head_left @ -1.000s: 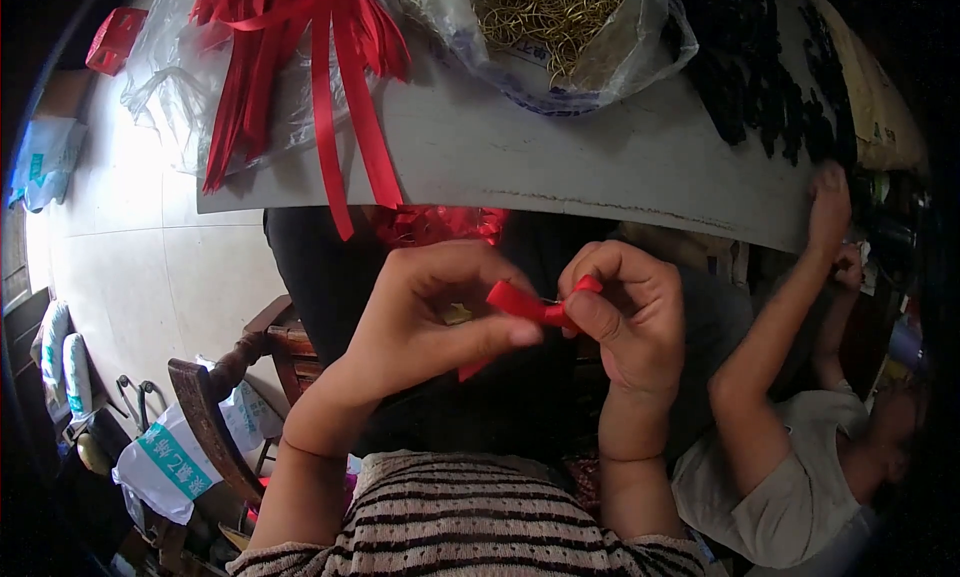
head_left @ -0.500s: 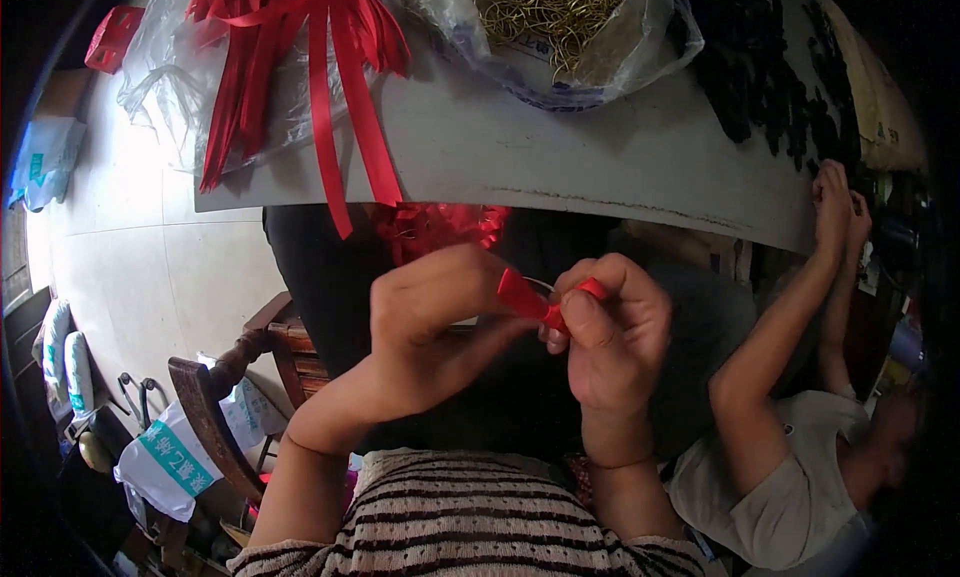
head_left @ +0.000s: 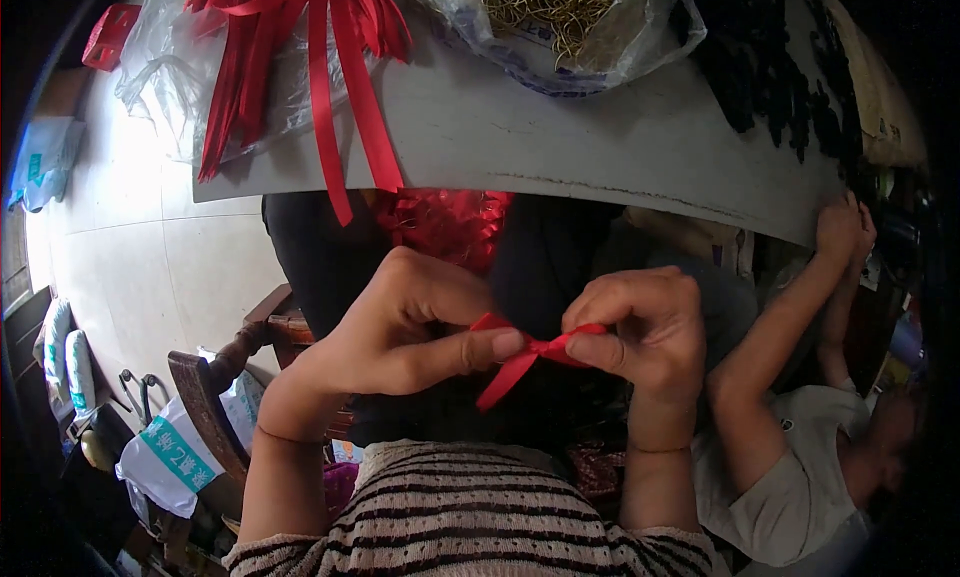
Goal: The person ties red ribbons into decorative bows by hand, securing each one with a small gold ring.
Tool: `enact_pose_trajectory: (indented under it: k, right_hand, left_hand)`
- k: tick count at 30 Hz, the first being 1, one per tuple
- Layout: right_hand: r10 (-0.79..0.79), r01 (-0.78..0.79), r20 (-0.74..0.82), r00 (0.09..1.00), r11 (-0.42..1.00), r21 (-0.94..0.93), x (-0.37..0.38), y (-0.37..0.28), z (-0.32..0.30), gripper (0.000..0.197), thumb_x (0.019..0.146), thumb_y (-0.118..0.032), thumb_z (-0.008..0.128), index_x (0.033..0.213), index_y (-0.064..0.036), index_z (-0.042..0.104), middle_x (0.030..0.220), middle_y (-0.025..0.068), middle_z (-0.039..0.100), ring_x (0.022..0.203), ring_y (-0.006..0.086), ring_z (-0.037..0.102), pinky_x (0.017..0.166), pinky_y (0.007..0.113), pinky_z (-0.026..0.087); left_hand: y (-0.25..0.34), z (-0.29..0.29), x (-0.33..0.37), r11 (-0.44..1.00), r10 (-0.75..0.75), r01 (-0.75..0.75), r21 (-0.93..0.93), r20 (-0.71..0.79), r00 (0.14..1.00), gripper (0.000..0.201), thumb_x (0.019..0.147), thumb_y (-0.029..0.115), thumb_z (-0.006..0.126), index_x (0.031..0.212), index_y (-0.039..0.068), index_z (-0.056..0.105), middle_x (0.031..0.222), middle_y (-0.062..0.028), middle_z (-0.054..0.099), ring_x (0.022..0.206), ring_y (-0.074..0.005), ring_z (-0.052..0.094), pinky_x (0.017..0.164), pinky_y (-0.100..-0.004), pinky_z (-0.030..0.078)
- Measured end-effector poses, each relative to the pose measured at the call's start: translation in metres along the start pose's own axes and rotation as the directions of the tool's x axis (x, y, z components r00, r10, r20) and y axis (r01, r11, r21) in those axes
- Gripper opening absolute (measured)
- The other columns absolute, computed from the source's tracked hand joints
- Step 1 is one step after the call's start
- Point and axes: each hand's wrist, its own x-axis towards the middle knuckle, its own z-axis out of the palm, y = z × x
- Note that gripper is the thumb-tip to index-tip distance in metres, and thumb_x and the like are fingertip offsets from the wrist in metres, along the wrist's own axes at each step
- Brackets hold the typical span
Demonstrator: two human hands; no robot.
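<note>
held ribbon [head_left: 507,377]: red
far-left strips [head_left: 240,82]: red
table [head_left: 480,142]: grey
wires [head_left: 560,12]: gold
knit top [head_left: 460,507]: beige, black stripes
far-right pile [head_left: 765,67]: black, probably (dim)

Vs. a moment ago, our L hand [head_left: 420,329] now has its thumb across the red ribbon [head_left: 508,379], w/ one end slanting down, not up. Our R hand [head_left: 655,332] sits lower & farther R. Co-worker's hands [head_left: 838,231] drop too; we see more red pile [head_left: 452,222].
</note>
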Motion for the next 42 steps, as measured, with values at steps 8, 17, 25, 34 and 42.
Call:
enact_pose_trajectory:
  k: [8, 17, 25, 34, 42]
  right_hand:
    - [0.158, -0.162, 0.044, 0.986, 0.978, 0.131, 0.011, 0.012, 0.004, 0.013, 0.08, -0.009, 0.069, 0.081, 0.0013, 0.062, 0.065, 0.0035, 0.06, 0.058, 0.0064, 0.055, 0.052, 0.018, 0.041]
    - [0.091, -0.075, -0.071, 0.993, 0.975, 0.209, -0.005, 0.036, 0.034, 0.011, 0.082, -0.008, 0.065, 0.082, 0.0007, 0.059, 0.075, 0.0068, 0.061, 0.065, 0.0097, 0.058, 0.058, 0.023, 0.047]
    - [-0.118, 0.097, -0.219, 0.969, 0.99, -0.104, -0.006, 0.028, 0.033, 0.011, 0.08, -0.004, 0.066, 0.078, 0.0014, 0.057, 0.074, 0.0088, 0.06, 0.065, 0.0135, 0.058, 0.057, 0.024, 0.045]
    - [-0.508, 0.29, -0.075, 0.858, 0.599, -0.746, 0.048, 0.038, 0.053, 0.018, 0.071, -0.001, 0.07, 0.087, -0.0009, 0.064, 0.082, 0.0106, 0.06, 0.072, 0.0243, 0.059, 0.065, 0.031, 0.049]
    - [-0.705, 0.565, 0.318, 0.634, 0.14, -0.813, 0.116, 0.036, 0.098, 0.024, 0.063, -0.002, 0.07, 0.087, -0.0044, 0.064, 0.084, 0.0062, 0.057, 0.069, 0.0248, 0.056, 0.059, 0.031, 0.047]
  left_hand:
    - [-0.014, 0.012, 0.005, 0.997, 0.067, -0.061, 0.042, -0.132, 0.989, 0.011, 0.078, 0.007, 0.071, 0.079, -0.002, 0.065, 0.069, -0.0024, 0.061, 0.06, -0.005, 0.053, 0.053, -0.0209, 0.041]
    - [-0.027, 0.023, 0.003, 0.867, -0.165, 0.003, -0.499, -0.282, 0.945, 0.013, 0.08, 0.006, 0.068, 0.088, -0.002, 0.062, 0.075, 0.0004, 0.062, 0.065, -0.0025, 0.053, 0.057, -0.0167, 0.042]
    - [-0.032, 0.02, -0.006, 0.996, 0.044, -0.059, -0.065, -0.209, 0.977, 0.01, 0.078, 0.006, 0.069, 0.079, 0.0, 0.062, 0.071, -0.0011, 0.062, 0.066, -0.0028, 0.053, 0.056, -0.0181, 0.043]
    - [-0.085, -0.002, -0.019, 0.7, 0.052, 0.239, 0.673, -0.382, 0.923, 0.031, 0.07, 0.024, 0.07, 0.091, 0.003, 0.062, 0.087, -0.0131, 0.061, 0.076, -0.0318, 0.061, 0.065, -0.0403, 0.049]
    - [-0.078, -0.005, -0.036, 0.662, -0.088, 0.34, 0.668, -0.381, 0.92, 0.023, 0.075, 0.014, 0.062, 0.093, 0.0, 0.06, 0.091, -0.0136, 0.061, 0.086, -0.0252, 0.061, 0.07, -0.0348, 0.049]
